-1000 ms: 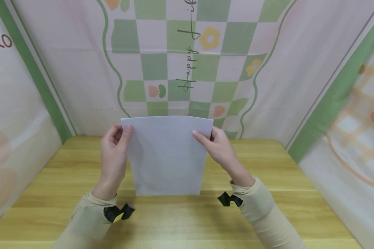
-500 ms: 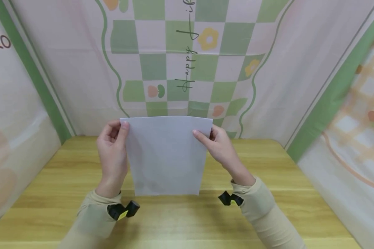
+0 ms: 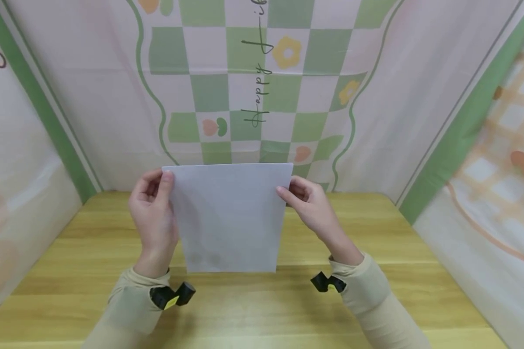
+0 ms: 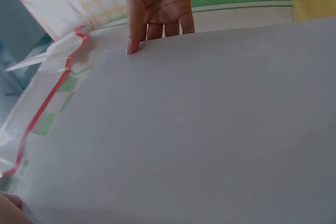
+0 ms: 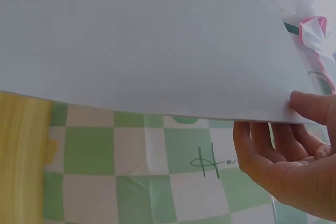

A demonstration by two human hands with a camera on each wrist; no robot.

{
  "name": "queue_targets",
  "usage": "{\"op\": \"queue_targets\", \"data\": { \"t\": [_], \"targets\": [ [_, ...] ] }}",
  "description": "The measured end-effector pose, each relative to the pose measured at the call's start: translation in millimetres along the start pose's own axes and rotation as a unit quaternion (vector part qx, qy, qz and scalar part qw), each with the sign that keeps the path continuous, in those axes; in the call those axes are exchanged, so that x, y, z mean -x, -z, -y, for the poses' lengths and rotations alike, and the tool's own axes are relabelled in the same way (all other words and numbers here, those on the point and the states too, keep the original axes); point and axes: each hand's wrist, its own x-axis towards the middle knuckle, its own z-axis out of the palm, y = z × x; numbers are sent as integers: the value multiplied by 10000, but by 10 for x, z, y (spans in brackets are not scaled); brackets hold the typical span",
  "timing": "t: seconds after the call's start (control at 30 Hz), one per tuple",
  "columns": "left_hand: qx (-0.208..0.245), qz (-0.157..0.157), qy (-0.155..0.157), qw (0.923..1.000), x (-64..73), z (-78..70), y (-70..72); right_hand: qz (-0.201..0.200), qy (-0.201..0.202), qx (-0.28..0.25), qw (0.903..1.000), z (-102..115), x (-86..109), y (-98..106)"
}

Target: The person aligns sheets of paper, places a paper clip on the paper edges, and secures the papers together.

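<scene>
A plain white sheet of paper (image 3: 229,218) is held up in front of me, upright above the table, its lower edge toward me. My left hand (image 3: 154,211) pinches its upper left corner, thumb on the near face and the other fingers behind. On the opposite edge, a little below the upper right corner, my right hand (image 3: 312,206) pinches the sheet between thumb and curled fingers. The left wrist view shows the broad face of the paper (image 4: 189,124) with the right hand (image 4: 160,3) at its far edge. In the right wrist view the right thumb (image 5: 312,106) lies on the sheet.
A wood-grain table (image 3: 244,315) spreads below the paper. Behind it hangs a green-and-white checked cloth (image 3: 244,92) with lettering. Printed cloth walls (image 3: 489,194) flank both sides. Black wrist cameras (image 3: 172,294) sit on both sleeves.
The paper and both hands have shifted slightly left in the head view. My left fingers have moved up to the very corner; the right hand grips nearer the edge. The top edge looks straighter.
</scene>
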Motion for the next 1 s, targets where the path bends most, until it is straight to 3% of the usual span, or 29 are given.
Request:
{"op": "queue_targets", "data": {
  "t": [0.47, 0.77, 1.0],
  "targets": [
    [197, -75, 38, 9998, -8, 9, 12, -116, -28, -278, 9995, -347, 56, 129],
    [338, -27, -14, 9994, -13, 16, 7, -206, -306, -21, 9993, -619, 28, 222],
    [363, 29, -79, 9993, -10, 20, 5, -174, -595, 516, 9967, -842, -1, 264]
  ]
}}
